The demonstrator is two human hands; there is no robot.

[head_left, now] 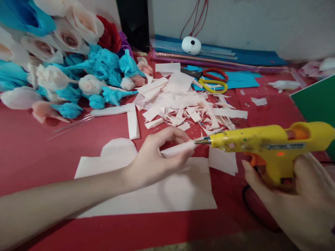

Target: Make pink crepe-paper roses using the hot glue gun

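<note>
My left hand [157, 157] pinches a small rolled piece of pale pink crepe paper [179, 148] just above the red table. My right hand [293, 195] grips the handle of a yellow hot glue gun [264, 143], a finger near its orange trigger. The gun's metal nozzle [202, 141] touches the tip of the rolled paper. Under my left hand lies a large sheet of pale pink paper [167, 191] with rounded shapes cut out of its top edge.
A heap of pink paper scraps and strips [183, 108] lies in the middle. Blue, white and red paper flowers [65, 69] pile up at the left, thin wires [70, 123] beside them. Scissors [209, 80], blue paper sheets [240, 78] and a white round device [191, 45] sit at the back.
</note>
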